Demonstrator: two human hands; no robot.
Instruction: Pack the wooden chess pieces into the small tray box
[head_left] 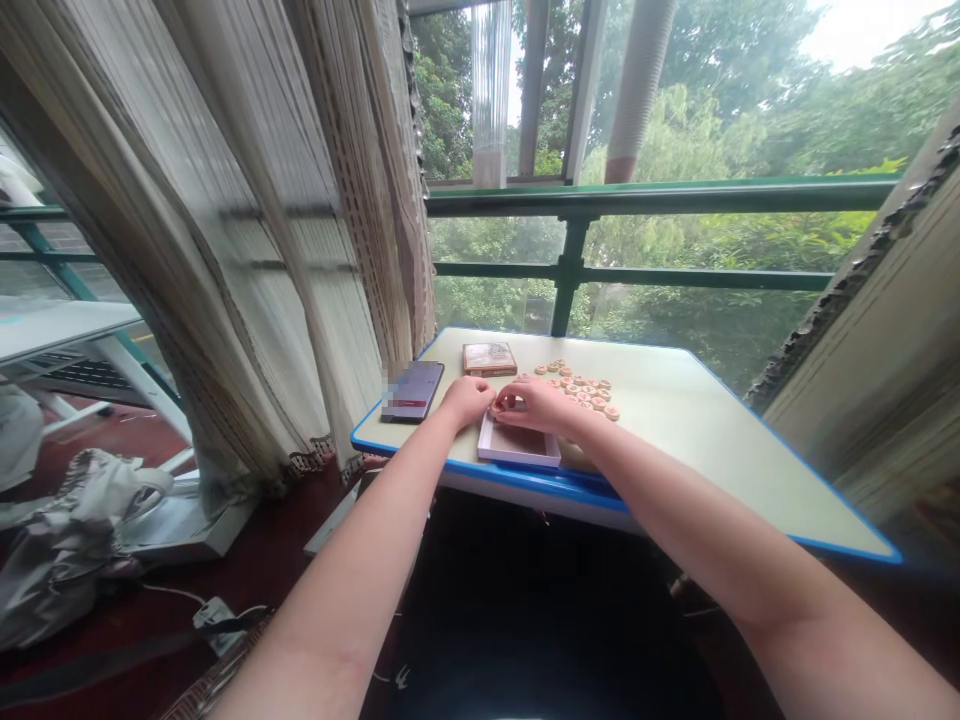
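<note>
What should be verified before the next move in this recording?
1. Left hand near the shallow white rectangular box: ok, at its far left corner.
2. Right hand at the box: ok, over its far side.
3. Grip on a piece secure: cannot tell, fingers hide it.
4. Box set back from the table's blue edge: not ok, close to it.
5. Pale round discs on the table: ok, grouped beyond the right hand.

Rnd pcs (pixel 584 391) nr open box (pixel 525 442).
</note>
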